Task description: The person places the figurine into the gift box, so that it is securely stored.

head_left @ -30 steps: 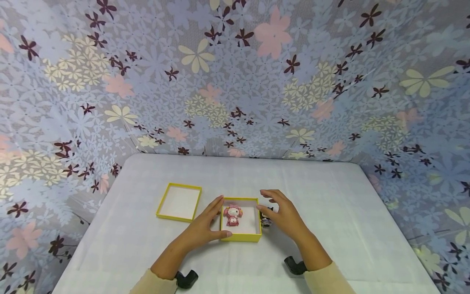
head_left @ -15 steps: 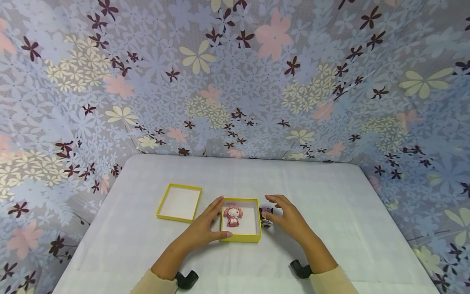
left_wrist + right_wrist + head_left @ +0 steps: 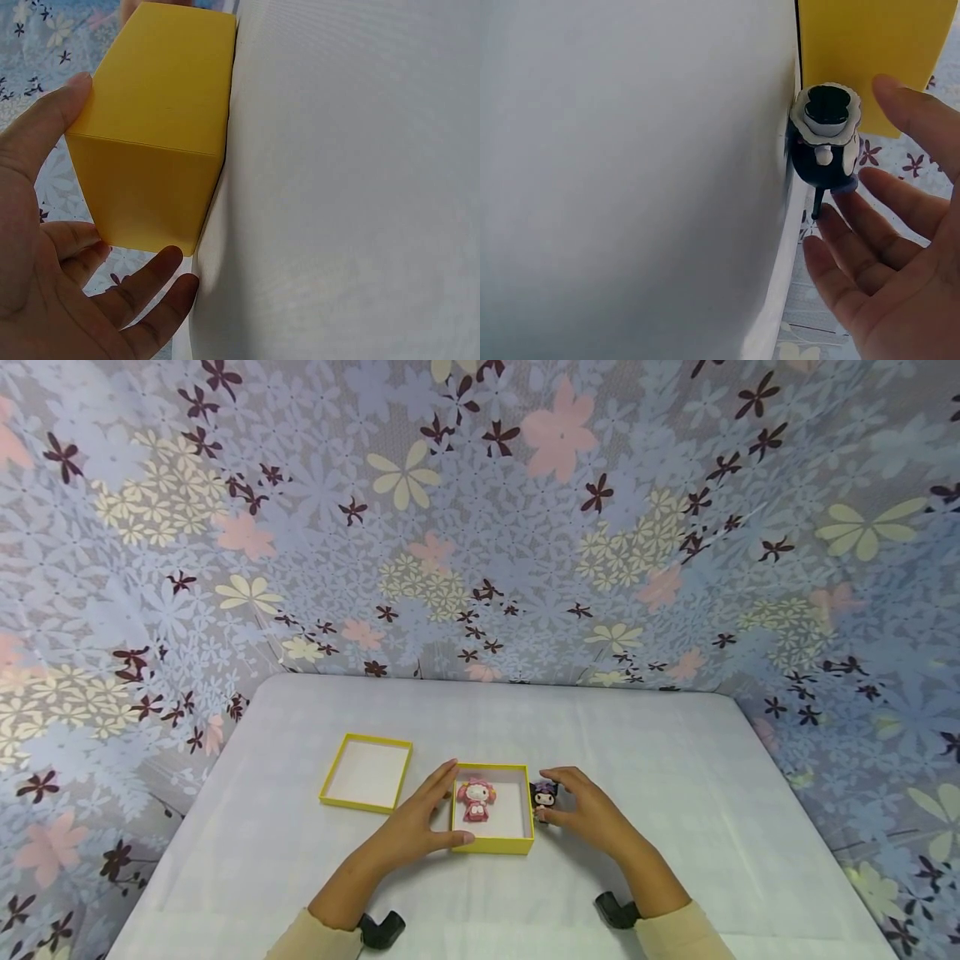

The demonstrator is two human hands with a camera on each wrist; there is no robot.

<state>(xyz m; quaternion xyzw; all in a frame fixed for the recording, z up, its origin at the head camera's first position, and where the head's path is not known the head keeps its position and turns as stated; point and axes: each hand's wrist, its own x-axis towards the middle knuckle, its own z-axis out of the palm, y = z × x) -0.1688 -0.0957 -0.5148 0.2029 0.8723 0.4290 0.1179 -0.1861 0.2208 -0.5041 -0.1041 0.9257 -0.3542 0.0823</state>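
Observation:
A yellow-sided, white-lined box [image 3: 491, 845] stands uncovered, a pink figurine [image 3: 476, 802] lying face up in its left part. My left hand [image 3: 408, 831] holds the box's left side, thumb at the near corner and fingers at the far one. In the left wrist view, the fingers sit around the end of the yellow box [image 3: 165, 82]. A black-eared figurine [image 3: 545, 796] lies face up against the box's right side. My right hand [image 3: 588, 814] spreads around it. In the right wrist view, fingertips reach the dark figurine's [image 3: 825, 165] head, while the thumb stands apart from it.
A shallow yellow-rimmed lid [image 3: 367, 772] lies inside up on the white tablecloth [image 3: 652, 743], left of the box. Black curved pieces [image 3: 382, 931] stick out at both wrists. Floral fabric [image 3: 480, 527] hangs behind the table.
My right hand has moved slightly right and toward me, its thumb now lower beside the black-eared figurine, whose face has come into view. The left hand and box have stayed put.

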